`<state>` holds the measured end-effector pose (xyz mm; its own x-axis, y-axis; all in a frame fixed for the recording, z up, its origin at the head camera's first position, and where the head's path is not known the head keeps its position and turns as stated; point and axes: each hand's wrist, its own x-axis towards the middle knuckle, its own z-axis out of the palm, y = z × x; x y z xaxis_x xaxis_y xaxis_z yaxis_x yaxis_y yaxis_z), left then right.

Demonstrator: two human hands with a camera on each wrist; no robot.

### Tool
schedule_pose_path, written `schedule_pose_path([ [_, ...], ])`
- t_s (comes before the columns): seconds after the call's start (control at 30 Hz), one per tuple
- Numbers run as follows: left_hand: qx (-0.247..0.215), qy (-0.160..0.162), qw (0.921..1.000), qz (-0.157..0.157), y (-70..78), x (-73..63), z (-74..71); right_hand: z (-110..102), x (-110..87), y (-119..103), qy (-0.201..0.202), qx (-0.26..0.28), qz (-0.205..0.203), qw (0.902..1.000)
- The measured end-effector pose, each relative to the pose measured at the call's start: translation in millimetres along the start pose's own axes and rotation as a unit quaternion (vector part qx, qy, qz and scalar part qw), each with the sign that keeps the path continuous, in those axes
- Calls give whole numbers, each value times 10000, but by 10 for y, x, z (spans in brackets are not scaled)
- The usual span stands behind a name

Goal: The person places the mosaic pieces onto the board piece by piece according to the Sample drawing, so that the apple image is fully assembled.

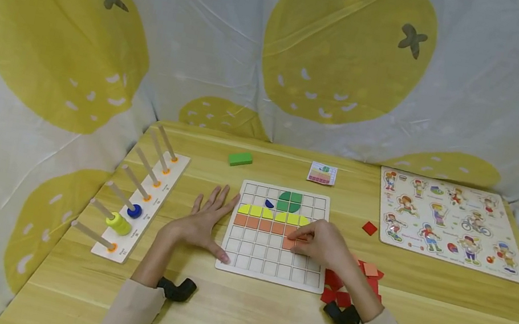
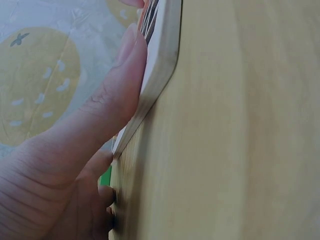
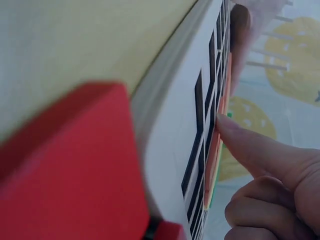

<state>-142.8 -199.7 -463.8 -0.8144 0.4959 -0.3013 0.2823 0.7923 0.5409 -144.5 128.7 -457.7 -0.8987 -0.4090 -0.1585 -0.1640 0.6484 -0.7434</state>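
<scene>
A white grid board lies on the table with green, blue, yellow and orange pieces in its upper part. My left hand is spread at the board's left edge, its thumb on the lower left corner; in the left wrist view the thumb lies along the rim. My right hand is over the board's right half, thumb and forefinger pinching an orange square tile just under the orange row. In the right wrist view a fingertip touches the grid and the other fingers are curled.
Red tiles lie under the right forearm, with a lone red tile above them. A peg stand with yellow and blue rings is at left. A green block, pattern card and picture puzzle lie farther back.
</scene>
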Motion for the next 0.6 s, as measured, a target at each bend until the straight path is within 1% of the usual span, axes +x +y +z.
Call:
schedule_pose_path([
  [0.03, 4, -11, 10000, 11, 0, 7, -6, 0, 5, -3, 8, 30, 38, 10000],
  [0.13, 37, -54, 10000, 33, 2, 27, -29, -15, 2, 11, 0, 117, -55, 9999],
  [0.23, 59, -73, 9999, 54, 13, 41, -49, -125, -70, 59, -36, 258, -44, 9997],
  [0.37, 68, -72, 9999, 68, 7, 48, -49, -414, -292, 238, -23, 360, 199, 9992],
  [0.5, 109, -91, 9999, 23, -9, 32, -34, -699, -589, 535, -15, 223, 344, 9992],
  [0.6, 24, -17, 10000, 63, -17, 5, -5, -847, -789, 738, -54, 151, 412, 9990],
])
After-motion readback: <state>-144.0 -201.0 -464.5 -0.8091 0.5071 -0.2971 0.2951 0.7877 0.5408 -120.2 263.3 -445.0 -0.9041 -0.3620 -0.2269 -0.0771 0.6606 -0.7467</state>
